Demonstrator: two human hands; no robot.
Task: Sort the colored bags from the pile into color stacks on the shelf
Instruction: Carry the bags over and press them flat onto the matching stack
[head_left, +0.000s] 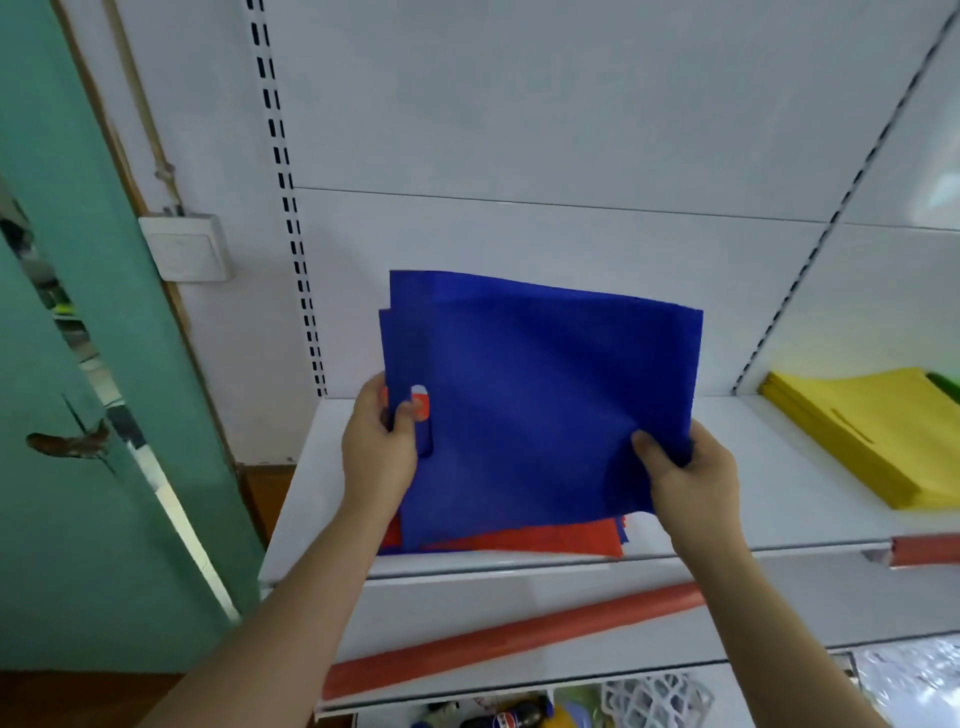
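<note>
A blue bag is lifted and tilted up over the white shelf, and at least one more blue layer shows behind its left edge. My left hand grips its left side near the handle slot, thumb on the front. My right hand pinches its lower right corner. Under it lies the mixed pile, where an orange-red bag and blue edges stick out at the front. A stack of yellow bags lies on the shelf at the right, with a green bag just behind it.
An orange-red price strip hangs loose and slanted across the shelf front. A lower shelf holds a white mesh basket and bottles. A green door stands open at the left, with a wall switch beside it.
</note>
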